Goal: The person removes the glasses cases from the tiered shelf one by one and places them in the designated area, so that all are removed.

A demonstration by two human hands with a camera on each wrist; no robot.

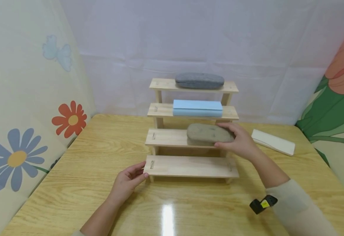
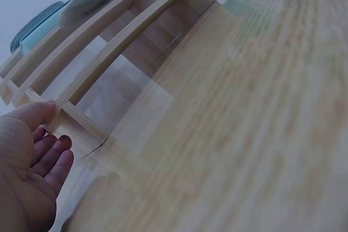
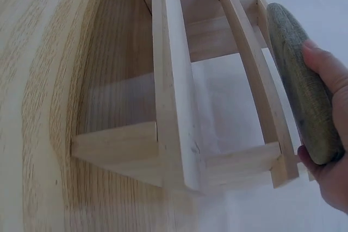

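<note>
A four-tier wooden display stand point(image 1: 189, 166) stands on the table. My right hand point(image 1: 242, 141) grips the right end of an olive-brown glasses case point(image 1: 207, 133) at the second tier from the bottom, thumb on its near side and fingers behind. In the right wrist view the glasses case point(image 3: 299, 80) is held by its end beside the tiers. My left hand point(image 1: 127, 182) pinches the left end of the lowest tier between thumb and fingers; in the left wrist view the other fingers point(image 2: 54, 161) are off the wood. A grey glasses case point(image 1: 199, 81) lies on the top tier, a light-blue folding case point(image 1: 197, 108) below it.
A flat white folded case point(image 1: 273, 142) lies on the table point(image 1: 101, 147) right of the stand. Behind rises a pale cloth backdrop point(image 1: 160, 39); flower-printed panels point(image 1: 15, 98) flank both sides. A black and yellow device point(image 1: 263, 204) sits at the right wrist.
</note>
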